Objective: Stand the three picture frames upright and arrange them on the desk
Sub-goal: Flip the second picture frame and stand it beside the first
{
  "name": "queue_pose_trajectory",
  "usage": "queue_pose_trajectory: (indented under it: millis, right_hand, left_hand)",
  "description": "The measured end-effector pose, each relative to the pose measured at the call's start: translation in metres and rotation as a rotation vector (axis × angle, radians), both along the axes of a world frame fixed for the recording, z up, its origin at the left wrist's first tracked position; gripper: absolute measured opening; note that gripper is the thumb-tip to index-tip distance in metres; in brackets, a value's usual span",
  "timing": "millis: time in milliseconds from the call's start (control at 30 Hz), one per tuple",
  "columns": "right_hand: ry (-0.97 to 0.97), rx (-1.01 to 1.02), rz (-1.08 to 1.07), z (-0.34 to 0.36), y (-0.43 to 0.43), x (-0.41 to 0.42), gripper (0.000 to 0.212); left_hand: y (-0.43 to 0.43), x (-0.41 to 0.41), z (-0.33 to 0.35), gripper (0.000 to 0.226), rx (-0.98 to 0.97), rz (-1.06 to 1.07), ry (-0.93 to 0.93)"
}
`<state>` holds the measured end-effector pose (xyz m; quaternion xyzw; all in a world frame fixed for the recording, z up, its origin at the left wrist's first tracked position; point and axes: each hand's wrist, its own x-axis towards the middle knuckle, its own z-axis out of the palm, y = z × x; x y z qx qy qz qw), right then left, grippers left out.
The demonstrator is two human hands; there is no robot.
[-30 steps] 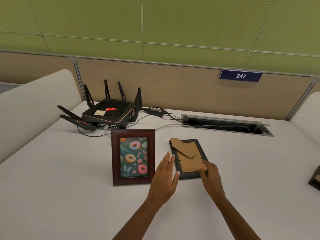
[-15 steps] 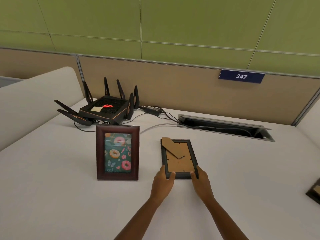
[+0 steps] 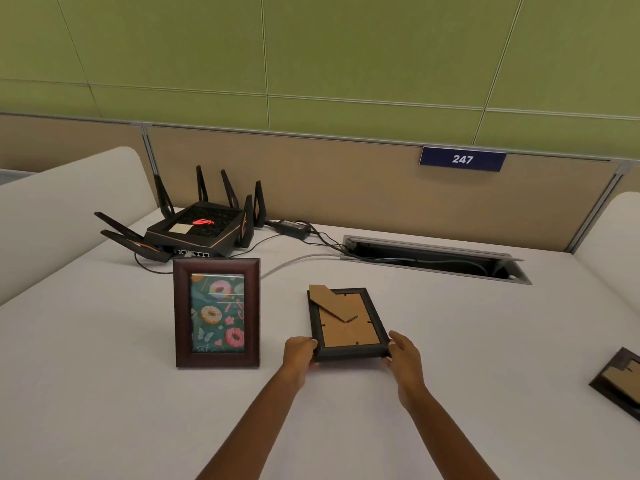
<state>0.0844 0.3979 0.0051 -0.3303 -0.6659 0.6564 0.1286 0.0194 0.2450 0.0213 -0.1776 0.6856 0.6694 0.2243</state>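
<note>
Both hands grip the black frame [image 3: 347,323] at its near corners: the left hand [image 3: 298,353] closes on the near left corner and the right hand [image 3: 404,355] closes on the near right corner. This frame is face down near the middle of the white table [image 3: 104,393], with its brown cardboard back and the folded stand turned up; I cannot tell if its near edge is lifted or touches the table. Just to its left, the dark red frame [image 3: 217,312] stands upright (it shows a picture of donuts). A third frame [image 3: 620,382] lies face down at the right edge of the view, well apart from the other two. Behind the red frame sits a black router [image 3: 197,230] with antennas, and its cables run to an open cable slot [image 3: 433,259] in the table.
</note>
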Motion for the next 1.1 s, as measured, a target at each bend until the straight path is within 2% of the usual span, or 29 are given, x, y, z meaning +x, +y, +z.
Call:
queue_pose_trajectory:
  millis: [133,300,567,667,800,900,1100]
  right_hand:
    - [0.075,0.012,-0.012,0.007,0.005,0.002,0.035]
    - [0.185,0.181,0.016,0.02,0.013,0.002,0.037]
    - [0.36,0.514,0.173,0.024,0.027,0.012,0.032]
    - [0.349,0.5,0.201,0.027,0.034,0.015,0.021]
    - [0.444,0.523,0.163,0.039,0.036,0.018,0.008]
    - [0.502,0.495,0.189,0.048,0.034,0.019,0.014]
    - [0.53,0.141,0.212,0.045,0.027,0.022,0.011]
  left_hand:
    - [0.001,0.001,0.017,0.005,0.06,-0.069,0.03]
    - [-0.002,0.002,0.047,0.007,0.283,-0.067,-0.041]
    - [-0.01,0.011,0.077,0.008,0.465,-0.124,-0.136]
    - [-0.012,0.014,0.088,0.016,0.48,-0.201,-0.141]
    - [-0.015,0.012,0.095,0.026,0.455,-0.313,-0.13]
    - [-0.02,0.009,0.091,0.039,0.415,-0.375,-0.106]
    - [-0.028,0.003,0.061,0.064,0.11,-0.441,0.009]
